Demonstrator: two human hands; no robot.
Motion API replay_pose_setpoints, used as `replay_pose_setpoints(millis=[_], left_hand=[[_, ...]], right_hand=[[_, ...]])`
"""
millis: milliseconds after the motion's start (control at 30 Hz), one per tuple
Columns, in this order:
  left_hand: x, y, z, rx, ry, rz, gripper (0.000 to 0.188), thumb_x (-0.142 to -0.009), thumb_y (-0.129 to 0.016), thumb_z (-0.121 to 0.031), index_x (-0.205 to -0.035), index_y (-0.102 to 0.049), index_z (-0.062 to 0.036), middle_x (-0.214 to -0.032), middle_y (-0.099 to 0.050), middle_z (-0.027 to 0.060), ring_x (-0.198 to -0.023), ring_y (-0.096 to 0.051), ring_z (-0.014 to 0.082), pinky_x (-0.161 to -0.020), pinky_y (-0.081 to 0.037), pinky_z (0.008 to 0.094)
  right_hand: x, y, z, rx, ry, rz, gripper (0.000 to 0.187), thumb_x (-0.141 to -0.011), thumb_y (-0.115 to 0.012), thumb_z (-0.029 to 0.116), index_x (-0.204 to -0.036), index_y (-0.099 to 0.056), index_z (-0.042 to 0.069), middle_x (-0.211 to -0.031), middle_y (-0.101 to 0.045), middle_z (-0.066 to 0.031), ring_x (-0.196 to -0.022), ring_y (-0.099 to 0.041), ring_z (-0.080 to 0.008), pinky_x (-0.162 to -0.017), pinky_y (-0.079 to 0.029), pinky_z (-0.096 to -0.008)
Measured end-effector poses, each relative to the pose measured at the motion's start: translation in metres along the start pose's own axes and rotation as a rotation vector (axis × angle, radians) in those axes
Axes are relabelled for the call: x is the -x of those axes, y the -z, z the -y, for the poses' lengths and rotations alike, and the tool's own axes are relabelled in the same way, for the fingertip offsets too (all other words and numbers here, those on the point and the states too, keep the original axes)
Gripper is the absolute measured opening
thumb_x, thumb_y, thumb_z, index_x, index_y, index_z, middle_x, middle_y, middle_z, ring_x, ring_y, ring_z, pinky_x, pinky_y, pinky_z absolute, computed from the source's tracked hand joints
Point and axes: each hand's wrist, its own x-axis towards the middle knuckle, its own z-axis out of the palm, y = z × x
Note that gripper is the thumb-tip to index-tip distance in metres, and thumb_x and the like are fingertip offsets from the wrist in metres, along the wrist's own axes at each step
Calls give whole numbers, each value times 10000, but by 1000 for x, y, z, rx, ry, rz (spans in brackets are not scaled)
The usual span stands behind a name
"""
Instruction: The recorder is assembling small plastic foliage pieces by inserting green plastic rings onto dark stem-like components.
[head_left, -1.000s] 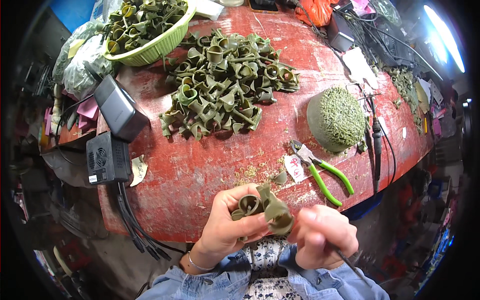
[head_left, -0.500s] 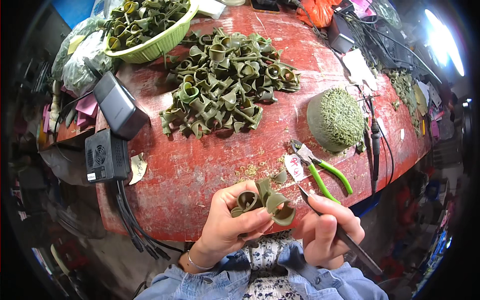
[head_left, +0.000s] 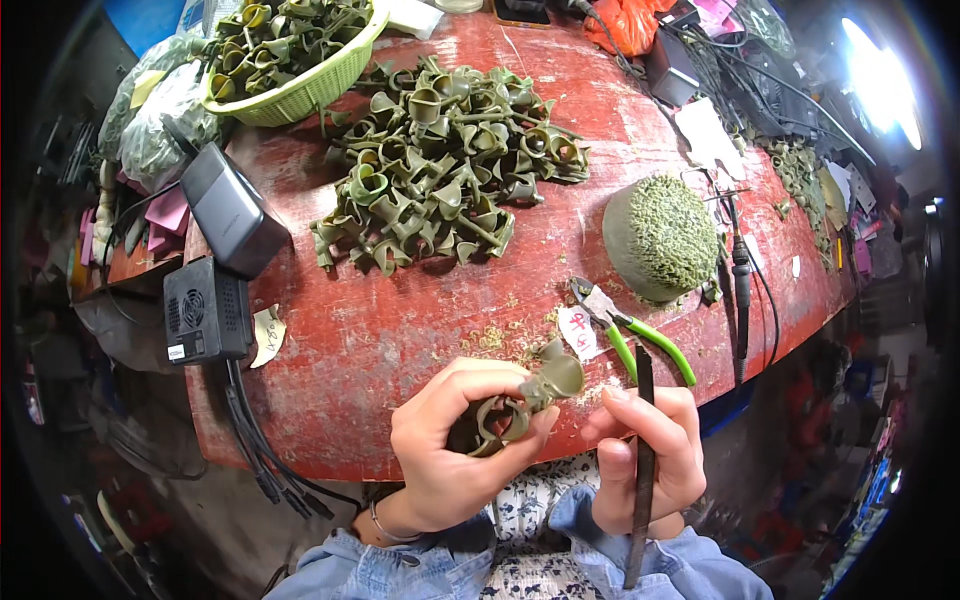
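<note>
My left hand (head_left: 435,440) is closed around an olive-green moulded part (head_left: 555,378) with flared, cup-like openings, just over the table's near edge. Some of the part is hidden by the fingers. To its right, my right hand (head_left: 665,440) grips a long, flat, dark tool (head_left: 643,480), held nearly upright; whether it is a knife or a file I cannot tell. The tool is apart from the part. Beyond both hands lies a large heap of similar green parts (head_left: 440,160). Diagonal cutters (head_left: 655,345) with green handles rest near the right hand, beside a white tag (head_left: 578,330) with red marks.
A round green block (head_left: 625,235) with a crumbly top stands at the right, near a corded pen-like tool (head_left: 740,290). A green basket (head_left: 300,103) full of parts is at the far left. Black boxes (head_left: 207,310) with cables line the left edge. Green shavings dot the red table (head_left: 330,380).
My right hand has turned the dark tool from a slant to nearly upright. My left hand has rotated the green part and now covers more of it. The view has shifted slightly.
</note>
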Motion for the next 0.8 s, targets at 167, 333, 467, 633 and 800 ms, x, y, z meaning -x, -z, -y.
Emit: replay_pose_setpoints(millis=[167,333,467,633,800], left_hand=[[0,3,-6,-203,-85,27,331,-590,-764,-41,-877,-598,-41,-839,-582,105,-696,-586,170,-575,-475,250],[1,3,-11,-165,-100,131,339,-593,-764,-52,-890,-602,-37,-838,-584,99,-696,-591,171,-575,-476,250],[1,1,-10,-178,-157,186,354,-597,-773,-53,-900,-593,-21,-843,-602,95,-678,-589,132,-574,-474,240],[9,0,-13,42,98,81,438,-616,-781,-88,-989,-564,-18,-831,-620,71,-678,-579,83,-590,-469,210],[0,3,-8,74,127,182,515,-605,-790,-112,-1057,-561,-24,-880,-617,74,-730,-577,88,-631,-468,204]], right_hand=[[-6,0,0,9,-70,53,324,-714,-692,58,-1011,-595,-27,-801,-548,-84,-606,-532,-103,-528,-453,-206],[-10,0,-1,-4,-23,73,379,-678,-728,77,-1021,-591,-10,-780,-543,-76,-575,-520,-100,-494,-439,-204],[-14,3,-6,28,20,79,338,-652,-736,60,-958,-609,-4,-757,-542,-73,-562,-526,-102,-487,-437,-202],[-17,10,0,12,-25,74,296,-638,-719,37,-913,-615,5,-750,-543,-75,-541,-534,-107,-457,-430,-212],[-22,14,6,42,-18,160,276,-644,-731,57,-897,-628,16,-708,-545,-68,-546,-535,-119,-456,-439,-233]])
